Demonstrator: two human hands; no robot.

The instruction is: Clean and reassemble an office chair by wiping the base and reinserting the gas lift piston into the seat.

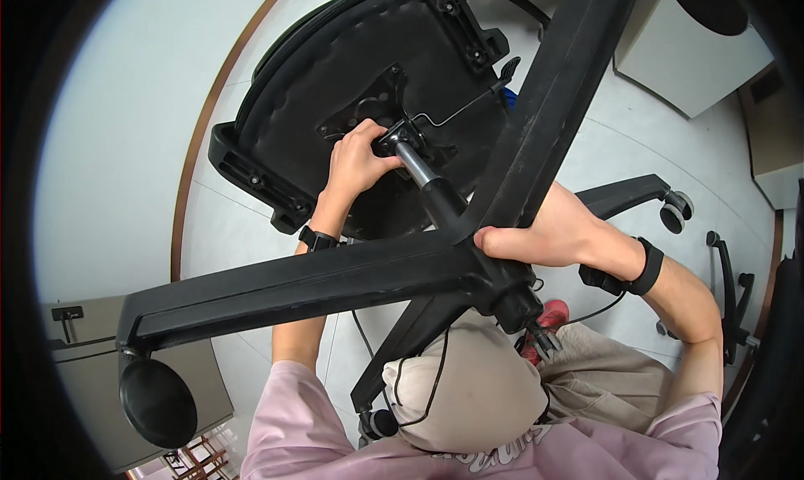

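Note:
An office chair lies tipped over in front of me, its black seat underside (293,86) facing me. From the seat's metal mounting plate (400,132) a silver gas cylinder (413,163) runs down to the black star base (335,279). My left hand (358,160) is closed round the edge of the mounting plate, beside the cylinder's top. With the thumb on top near the hub, my right hand (544,229) grips a leg of the base; its other fingers are hidden behind that leg. A thin tilt lever (465,107) sticks out from the plate.
Black casters, one at the lower left (157,403) and another at the right (677,212), end the base's legs. A grey cabinet (142,388) stands at the left, a pale cabinet (687,57) at the upper right. Parts of another chair base (729,287) show at the far right.

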